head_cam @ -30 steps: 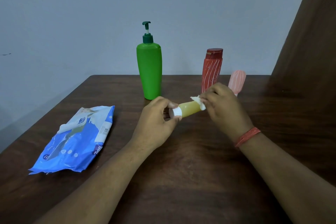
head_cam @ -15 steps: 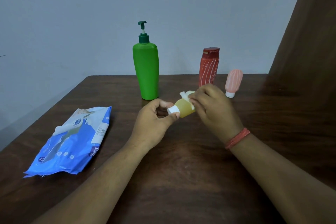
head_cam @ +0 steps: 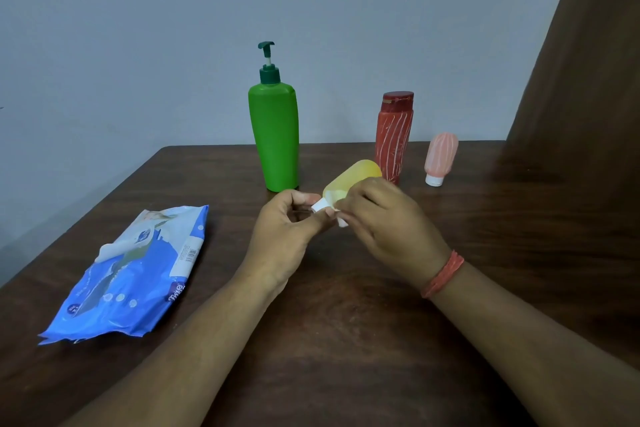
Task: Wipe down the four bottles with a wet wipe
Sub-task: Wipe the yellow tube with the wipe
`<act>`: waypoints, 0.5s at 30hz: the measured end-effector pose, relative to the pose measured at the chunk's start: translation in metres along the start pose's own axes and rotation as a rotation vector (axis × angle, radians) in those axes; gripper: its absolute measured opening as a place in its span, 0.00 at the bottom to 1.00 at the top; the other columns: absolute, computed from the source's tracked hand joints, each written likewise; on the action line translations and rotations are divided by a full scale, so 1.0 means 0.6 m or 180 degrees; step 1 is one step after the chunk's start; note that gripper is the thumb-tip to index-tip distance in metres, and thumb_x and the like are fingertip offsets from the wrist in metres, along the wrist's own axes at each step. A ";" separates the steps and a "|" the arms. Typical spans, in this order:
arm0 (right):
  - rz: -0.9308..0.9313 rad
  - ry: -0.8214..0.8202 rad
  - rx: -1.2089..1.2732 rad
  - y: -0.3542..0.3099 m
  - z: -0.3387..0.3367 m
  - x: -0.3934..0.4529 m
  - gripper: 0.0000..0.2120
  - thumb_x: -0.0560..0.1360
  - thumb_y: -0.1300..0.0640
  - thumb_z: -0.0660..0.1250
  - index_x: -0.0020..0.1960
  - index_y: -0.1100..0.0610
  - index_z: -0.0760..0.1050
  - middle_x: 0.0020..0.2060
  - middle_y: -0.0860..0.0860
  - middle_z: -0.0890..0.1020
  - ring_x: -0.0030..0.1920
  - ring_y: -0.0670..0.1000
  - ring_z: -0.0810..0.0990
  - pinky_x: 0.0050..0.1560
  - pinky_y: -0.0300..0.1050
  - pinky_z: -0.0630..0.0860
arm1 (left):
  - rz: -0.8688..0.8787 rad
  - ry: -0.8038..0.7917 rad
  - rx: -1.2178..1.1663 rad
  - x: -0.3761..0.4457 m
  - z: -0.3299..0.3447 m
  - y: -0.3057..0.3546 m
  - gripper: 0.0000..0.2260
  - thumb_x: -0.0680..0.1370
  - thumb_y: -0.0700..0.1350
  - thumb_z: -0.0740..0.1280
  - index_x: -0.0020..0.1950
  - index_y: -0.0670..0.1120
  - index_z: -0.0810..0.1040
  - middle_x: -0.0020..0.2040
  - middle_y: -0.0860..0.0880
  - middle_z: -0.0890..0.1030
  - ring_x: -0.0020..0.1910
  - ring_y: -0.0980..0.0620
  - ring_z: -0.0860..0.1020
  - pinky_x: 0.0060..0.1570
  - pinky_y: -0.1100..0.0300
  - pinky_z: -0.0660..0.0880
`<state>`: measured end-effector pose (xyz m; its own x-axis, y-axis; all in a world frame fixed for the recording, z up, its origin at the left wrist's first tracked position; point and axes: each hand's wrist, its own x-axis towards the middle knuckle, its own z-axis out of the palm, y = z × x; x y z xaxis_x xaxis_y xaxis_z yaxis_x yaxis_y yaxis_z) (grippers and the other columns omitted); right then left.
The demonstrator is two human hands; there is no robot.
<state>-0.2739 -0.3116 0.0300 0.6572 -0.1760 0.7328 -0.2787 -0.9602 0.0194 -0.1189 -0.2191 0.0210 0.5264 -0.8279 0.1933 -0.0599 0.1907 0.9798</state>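
Note:
A small yellow bottle (head_cam: 353,177) with a white cap is held above the table, tilted with its base up and away from me. My left hand (head_cam: 287,232) pinches the cap end. My right hand (head_cam: 384,222) presses a white wet wipe (head_cam: 341,220) against the bottle's neck; most of the wipe is hidden under the fingers. Behind them stand a tall green pump bottle (head_cam: 275,135), a red bottle with white streaks (head_cam: 393,135), and a small pink bottle (head_cam: 440,159) resting on its white cap.
A blue pack of wet wipes (head_cam: 131,274) lies on the left of the dark wooden table (head_cam: 346,340), its flap lifted. A grey wall runs behind the table. A brown panel (head_cam: 588,80) rises at the right.
The yellow bottle has tipped from lying sideways to base up. My right hand with the wipe has slid from the bottle's base down to the neck near the cap.

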 end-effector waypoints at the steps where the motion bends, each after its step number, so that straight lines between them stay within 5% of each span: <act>1: -0.0003 0.0042 -0.0032 0.006 0.000 0.002 0.05 0.75 0.65 0.72 0.51 0.61 0.82 0.45 0.56 0.79 0.45 0.55 0.77 0.45 0.49 0.75 | -0.0032 -0.0035 -0.0054 0.000 0.000 0.000 0.08 0.72 0.40 0.78 0.49 0.46 0.82 0.48 0.44 0.86 0.54 0.41 0.84 0.59 0.43 0.80; 5: 0.0715 0.0564 -0.0014 0.031 -0.009 0.005 0.04 0.76 0.65 0.71 0.51 0.62 0.82 0.46 0.55 0.80 0.47 0.53 0.78 0.48 0.50 0.78 | -0.0130 -0.0187 -0.0013 0.001 -0.003 -0.002 0.08 0.72 0.42 0.78 0.47 0.49 0.82 0.46 0.49 0.86 0.53 0.42 0.84 0.60 0.39 0.79; 10: 0.0356 0.0422 -0.0246 0.028 -0.013 0.003 0.06 0.74 0.68 0.72 0.50 0.63 0.82 0.46 0.57 0.81 0.47 0.56 0.79 0.47 0.50 0.78 | -0.0021 -0.0373 0.0298 0.002 -0.003 -0.007 0.09 0.70 0.45 0.79 0.46 0.51 0.81 0.49 0.44 0.86 0.54 0.40 0.83 0.61 0.41 0.78; 15: 0.0568 0.0635 -0.0274 0.036 -0.023 0.009 0.04 0.75 0.68 0.70 0.50 0.64 0.81 0.45 0.57 0.80 0.47 0.54 0.77 0.49 0.47 0.74 | 0.0069 -0.0441 0.0579 0.005 -0.004 -0.012 0.10 0.73 0.37 0.76 0.48 0.47 0.79 0.49 0.50 0.86 0.52 0.49 0.84 0.52 0.57 0.80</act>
<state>-0.2862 -0.3305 0.0441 0.4441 -0.2863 0.8490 -0.4416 -0.8944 -0.0706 -0.1149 -0.2216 0.0146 0.4027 -0.8915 0.2074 -0.2286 0.1215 0.9659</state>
